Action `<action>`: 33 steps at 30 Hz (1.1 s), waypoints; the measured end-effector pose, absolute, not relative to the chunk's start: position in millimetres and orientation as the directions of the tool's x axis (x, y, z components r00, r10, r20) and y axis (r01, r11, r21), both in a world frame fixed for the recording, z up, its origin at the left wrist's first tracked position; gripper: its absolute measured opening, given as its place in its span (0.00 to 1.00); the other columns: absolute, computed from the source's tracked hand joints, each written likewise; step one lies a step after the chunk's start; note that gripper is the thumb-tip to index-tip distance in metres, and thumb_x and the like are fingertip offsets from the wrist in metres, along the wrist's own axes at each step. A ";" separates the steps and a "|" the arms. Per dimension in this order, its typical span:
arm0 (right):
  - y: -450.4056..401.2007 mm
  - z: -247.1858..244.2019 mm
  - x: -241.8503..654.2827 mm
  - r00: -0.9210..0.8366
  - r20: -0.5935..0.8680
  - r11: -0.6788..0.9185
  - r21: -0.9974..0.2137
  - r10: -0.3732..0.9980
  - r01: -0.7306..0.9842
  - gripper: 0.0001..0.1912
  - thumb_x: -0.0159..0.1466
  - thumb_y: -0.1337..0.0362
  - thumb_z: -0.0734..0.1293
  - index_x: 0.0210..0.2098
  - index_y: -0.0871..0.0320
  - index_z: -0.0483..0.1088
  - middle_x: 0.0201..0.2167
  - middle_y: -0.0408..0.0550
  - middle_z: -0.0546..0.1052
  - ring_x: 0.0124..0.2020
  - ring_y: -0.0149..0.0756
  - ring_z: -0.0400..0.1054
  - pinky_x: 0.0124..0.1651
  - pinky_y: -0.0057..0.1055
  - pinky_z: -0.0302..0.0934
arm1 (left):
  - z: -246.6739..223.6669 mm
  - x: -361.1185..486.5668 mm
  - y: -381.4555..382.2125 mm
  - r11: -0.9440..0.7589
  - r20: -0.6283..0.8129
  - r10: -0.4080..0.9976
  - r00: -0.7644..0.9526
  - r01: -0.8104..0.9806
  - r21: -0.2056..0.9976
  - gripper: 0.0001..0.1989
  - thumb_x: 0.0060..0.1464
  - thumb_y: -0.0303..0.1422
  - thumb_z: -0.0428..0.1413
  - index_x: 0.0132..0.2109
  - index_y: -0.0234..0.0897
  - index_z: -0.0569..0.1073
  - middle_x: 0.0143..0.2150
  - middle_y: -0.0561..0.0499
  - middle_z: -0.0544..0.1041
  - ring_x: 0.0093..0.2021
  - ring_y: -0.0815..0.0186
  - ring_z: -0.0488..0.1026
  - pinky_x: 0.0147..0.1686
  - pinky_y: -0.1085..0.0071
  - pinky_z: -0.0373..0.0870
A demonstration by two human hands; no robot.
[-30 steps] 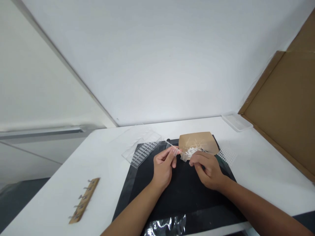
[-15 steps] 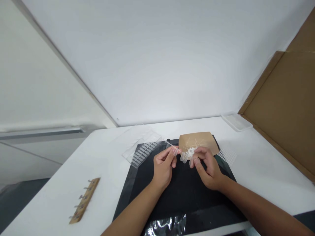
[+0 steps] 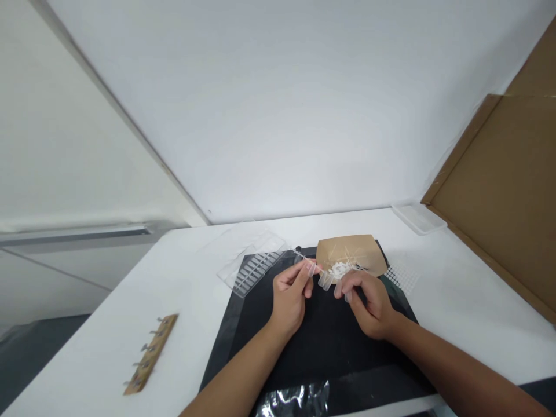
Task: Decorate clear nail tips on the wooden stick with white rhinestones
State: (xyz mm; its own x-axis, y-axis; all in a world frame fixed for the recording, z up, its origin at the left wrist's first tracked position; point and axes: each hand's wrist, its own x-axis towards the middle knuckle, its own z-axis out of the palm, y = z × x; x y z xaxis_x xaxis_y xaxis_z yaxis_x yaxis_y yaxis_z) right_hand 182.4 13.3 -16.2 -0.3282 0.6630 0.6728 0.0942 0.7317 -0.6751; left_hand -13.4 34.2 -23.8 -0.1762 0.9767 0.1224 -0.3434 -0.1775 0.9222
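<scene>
In the middle of the head view, my left hand (image 3: 290, 301) is closed in a pinch on a thin strip of clear false nail tips (image 3: 325, 281). Several tips hang from the strip between my two hands. My right hand (image 3: 370, 304) is closed at the strip's other end, its thumb and bent index finger pinching a clear nail tip (image 3: 348, 296). Whether that tip is still joined to the strip I cannot tell. Just behind the fingers lies a brown paper tray (image 3: 347, 244) holding small white pieces (image 3: 339, 269) and thin clear sticks.
Beneath the hands is a black mat (image 3: 321, 347). A clear case of nail tips (image 3: 257, 271) lies left, a sheet of white dots (image 3: 402, 279) right. A wooden strip with metal clips (image 3: 151, 354), a clear plastic tray (image 3: 419, 218) and upright cardboard (image 3: 504, 197) stand farther out.
My right hand has turned, its fingers curling lower over the end of the strip, and a nail tip shows below its index finger. My left hand keeps its pinch.
</scene>
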 end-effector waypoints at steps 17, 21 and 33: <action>10.2 -20.6 175.9 -0.284 0.561 0.623 -0.747 0.778 0.232 0.03 0.71 0.68 0.64 0.42 0.52 0.66 0.31 0.43 0.72 0.29 0.34 0.67 0.32 0.31 0.62 | -29.1 -15.8 33.9 -0.211 0.175 0.974 -0.145 -0.294 0.932 0.18 0.59 0.46 0.67 0.44 0.34 0.84 0.37 0.46 0.84 0.20 0.77 0.59 0.24 0.74 0.59; 12.1 -25.4 172.9 -0.278 0.514 0.575 -0.786 0.812 0.226 0.03 0.71 0.67 0.64 0.43 0.52 0.64 0.31 0.41 0.69 0.28 0.33 0.64 0.30 0.30 0.60 | -32.8 -17.8 35.7 -0.211 0.184 0.976 -0.115 -0.297 0.931 0.19 0.58 0.46 0.68 0.44 0.33 0.82 0.38 0.45 0.84 0.20 0.77 0.60 0.23 0.75 0.59; 11.0 -28.1 174.7 -0.317 0.533 0.609 -0.757 0.784 0.234 0.04 0.72 0.68 0.62 0.42 0.52 0.64 0.34 0.45 0.70 0.33 0.37 0.66 0.35 0.34 0.63 | -25.0 -15.8 31.4 -0.180 0.215 0.975 0.058 -0.358 0.916 0.17 0.59 0.44 0.67 0.43 0.35 0.75 0.41 0.49 0.80 0.19 0.80 0.67 0.20 0.79 0.62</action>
State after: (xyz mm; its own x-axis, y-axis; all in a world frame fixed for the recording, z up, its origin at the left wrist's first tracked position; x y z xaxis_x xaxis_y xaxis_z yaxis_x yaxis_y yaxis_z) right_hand 174.7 11.0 -28.1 -0.3165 0.7845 0.5333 0.2341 0.6095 -0.7575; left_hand -15.8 31.4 -25.0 0.0582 0.9749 0.2148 -0.3575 -0.1805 0.9163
